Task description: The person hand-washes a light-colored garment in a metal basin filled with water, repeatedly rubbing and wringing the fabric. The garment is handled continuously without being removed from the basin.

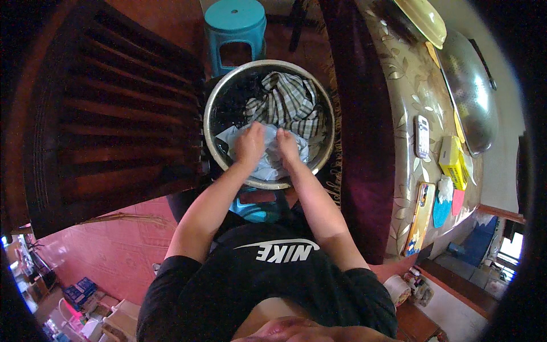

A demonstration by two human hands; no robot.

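Observation:
A round metal basin (pixel 208 124) sits before me with wet-looking laundry in it. Both hands are down in its near half on a pale bluish-white cloth (pixel 269 164). My left hand (pixel 251 141) has its fingers curled into the cloth. Opposite it, my right hand (pixel 287 145) grips the same cloth, thumb up. Between them the fabric is bunched, and my fingertips are partly hidden. A black, white and grey plaid cloth (pixel 284 98) lies crumpled in the far half, beside dark water or dark fabric (pixel 235 94); I cannot tell which.
A turquoise plastic stool (pixel 235 15) stands beyond the basin. To the left is a dark slatted wooden chair (pixel 115 115). On the right, a table with a patterned cover (pixel 397 171) bears a remote control (pixel 422 137), a phone (pixel 420 218), a yellow box (pixel 451 160) and a metal colander (pixel 470 94).

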